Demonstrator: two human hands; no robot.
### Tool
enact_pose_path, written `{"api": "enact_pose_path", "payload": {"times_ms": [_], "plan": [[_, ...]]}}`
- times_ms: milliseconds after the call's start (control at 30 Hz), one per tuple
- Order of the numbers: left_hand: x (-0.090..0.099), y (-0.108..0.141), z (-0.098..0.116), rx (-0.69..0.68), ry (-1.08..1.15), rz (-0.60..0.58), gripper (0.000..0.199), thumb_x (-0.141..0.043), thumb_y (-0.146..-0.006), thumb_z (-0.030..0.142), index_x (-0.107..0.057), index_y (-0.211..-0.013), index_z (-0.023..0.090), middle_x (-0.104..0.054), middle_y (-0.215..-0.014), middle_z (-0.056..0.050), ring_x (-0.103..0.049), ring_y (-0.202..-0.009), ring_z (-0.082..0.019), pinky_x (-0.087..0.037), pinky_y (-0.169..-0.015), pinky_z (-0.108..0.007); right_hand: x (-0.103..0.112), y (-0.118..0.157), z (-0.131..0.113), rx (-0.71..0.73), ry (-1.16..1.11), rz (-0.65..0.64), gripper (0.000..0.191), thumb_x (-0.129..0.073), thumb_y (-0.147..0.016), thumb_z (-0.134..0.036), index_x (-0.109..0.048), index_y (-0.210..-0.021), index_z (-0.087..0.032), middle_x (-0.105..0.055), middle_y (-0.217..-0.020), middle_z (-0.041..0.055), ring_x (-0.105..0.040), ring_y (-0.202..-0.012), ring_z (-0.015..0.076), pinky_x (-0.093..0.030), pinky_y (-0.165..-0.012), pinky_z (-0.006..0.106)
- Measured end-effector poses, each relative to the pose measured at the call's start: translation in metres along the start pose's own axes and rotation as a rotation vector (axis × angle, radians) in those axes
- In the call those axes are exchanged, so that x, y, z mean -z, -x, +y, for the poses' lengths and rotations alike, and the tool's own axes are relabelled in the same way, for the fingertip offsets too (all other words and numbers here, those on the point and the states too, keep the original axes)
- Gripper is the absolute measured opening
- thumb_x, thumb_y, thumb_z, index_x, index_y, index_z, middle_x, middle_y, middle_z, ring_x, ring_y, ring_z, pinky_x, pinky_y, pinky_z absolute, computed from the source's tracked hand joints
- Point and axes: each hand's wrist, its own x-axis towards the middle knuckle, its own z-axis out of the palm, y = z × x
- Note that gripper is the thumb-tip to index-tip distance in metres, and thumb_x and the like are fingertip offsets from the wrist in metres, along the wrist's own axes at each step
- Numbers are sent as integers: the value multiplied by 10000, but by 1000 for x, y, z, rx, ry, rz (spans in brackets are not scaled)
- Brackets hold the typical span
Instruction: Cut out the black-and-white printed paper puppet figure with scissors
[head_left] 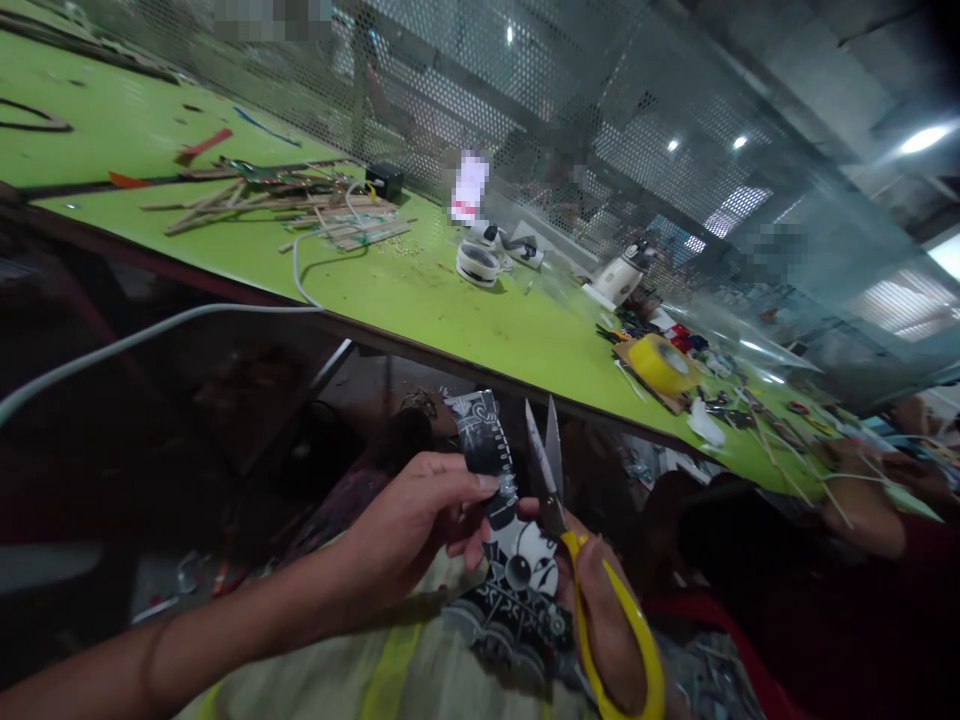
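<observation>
My left hand (420, 510) pinches a black-and-white patterned cutout (486, 440) between thumb and fingers. The piece has a narrow upper strip, a round face-like design in the middle and a scalloped lower edge. In my right hand (604, 610) are scissors with yellow handles (641, 640), their blades pointing up and slightly apart. The blades stand just right of the cutout's upper strip, with a gap between them. Fingers of my right hand are partly hidden behind the cutout, so I cannot tell whether they also support it. Both hands are over my lap, below the table edge.
On the green table (405, 300) lie a heap of thin sticks (300, 205), a white round roll (478, 265), a lit phone (469, 185) and a yellow tape roll (660, 365). A white cable (172, 320) crosses at left. Another person's arm (862, 510) is at right.
</observation>
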Motion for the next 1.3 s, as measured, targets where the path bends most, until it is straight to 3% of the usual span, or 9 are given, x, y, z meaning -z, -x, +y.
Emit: {"api": "enact_pose_path", "payload": {"times_ms": [133,300,500,633,767,933,1100,1200,1300], "plan": [[2,1,0,2,12,-7,248,-668,-738,271,-613,-535,139,-554,-464,-2,-492,-383,-86,-297,-397,-199,4,1,-6,-23,-101,-49,651,-566,-748,-728,-659,-1134,-212,-650,-788,48,-586,-623,174,-516,-610,286],[5,-1,0,25,6,-79,165,-677,-719,286,-708,-686,127,-582,-543,-15,-447,-435,-93,-319,-422,-214,6,-4,-30,36,-125,-110,409,-594,-891,-471,-567,-1232,-247,-616,-842,1,-558,-670,110,-472,-620,214],[4,-2,6,61,67,-182,198,-669,-704,292,-734,-713,105,-616,-563,-32,-496,-479,-101,-352,-472,-205,-15,-25,-50,116,-334,-47,366,-650,-878,-308,-559,-1228,-251,-621,-800,-8,-573,-685,125,-483,-642,244],[10,-2,15,79,-43,-291,205,-625,-743,278,-732,-679,115,-671,-590,-51,-536,-493,-108,-387,-491,-203,-25,-37,-50,142,-509,0,451,-677,-836,-205,-532,-1258,-267,-624,-833,-17,-578,-707,117,-483,-662,244],[21,-8,25,133,-269,-392,212,-610,-837,284,-757,-834,132,-743,-766,-84,-643,-667,-170,-490,-661,-270,-26,-38,-51,193,-295,82,527,-666,-829,-231,-484,-1321,-290,-593,-782,-29,-553,-629,124,-481,-578,255],[20,-12,34,34,-302,-389,201,-628,-879,248,-745,-1010,152,-756,-848,-67,-664,-824,-179,-494,-842,-318,-26,-35,-55,320,53,305,460,-666,-819,-249,-528,-1257,-265,-480,-649,-59,-456,-520,109,-426,-472,226],[14,-10,42,102,-321,-302,166,-664,-861,274,-765,-916,154,-762,-791,-53,-659,-773,-157,-497,-791,-273,-32,-40,-55,366,127,376,489,-665,-822,-248,-505,-1283,-274,-427,-653,-77,-410,-471,80,-401,-446,205],[16,-7,51,135,-339,-281,167,-691,-834,301,-772,-824,155,-759,-739,-46,-647,-691,-139,-501,-731,-245,-29,-38,-53,334,100,328,446,-656,-845,-312,-518,-1268,-280,-501,-694,-60,-469,-512,86,-435,-491,208],[22,-3,64,163,-368,-266,185,-695,-821,325,-769,-784,159,-752,-698,-43,-637,-607,-135,-497,-630,-225,-12,-28,-43,253,144,221,374,-587,-896,-435,-564,-1234,-276,-631,-838,-8,-574,-700,123,-475,-640,228]]}}
